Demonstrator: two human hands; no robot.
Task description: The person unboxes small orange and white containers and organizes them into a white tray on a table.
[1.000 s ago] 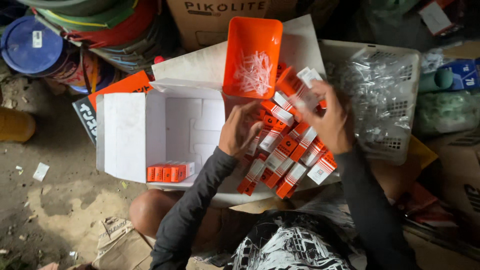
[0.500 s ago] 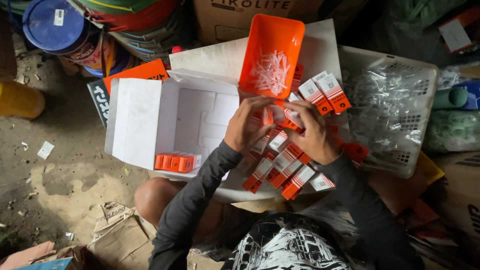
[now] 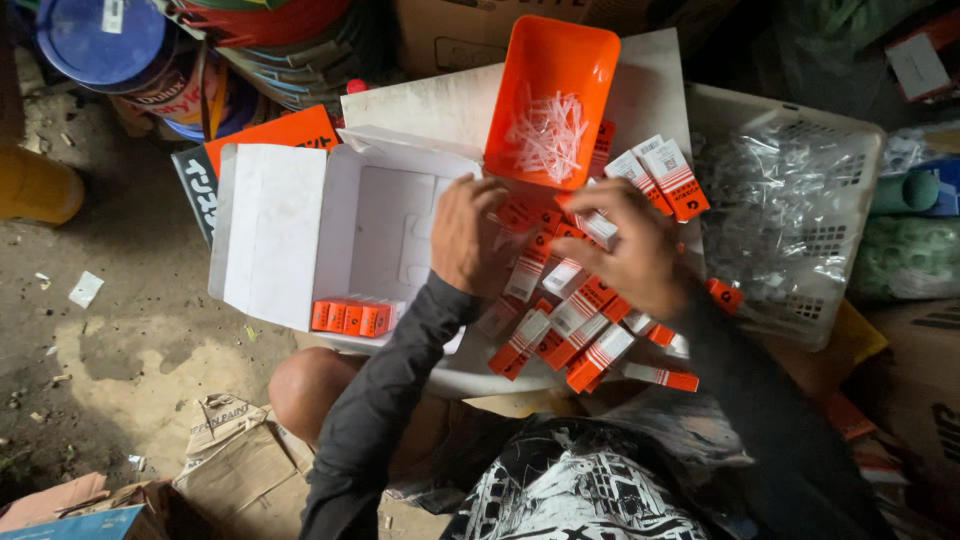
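4 small cartons (image 3: 350,317) — white box (image 3: 300,230), orange tray (image 3: 552,100)

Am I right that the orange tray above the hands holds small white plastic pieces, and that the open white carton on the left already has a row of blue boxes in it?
Not quite. The head view shows the row of small boxes in the open white carton is orange, not blue. The orange tray does hold small white plastic pieces.

A single head-worn camera looks almost straight down from close above the seated person's lap. The open white carton (image 3: 300,230) lies left, the white basket (image 3: 800,210) right, buckets (image 3: 110,45) far left.
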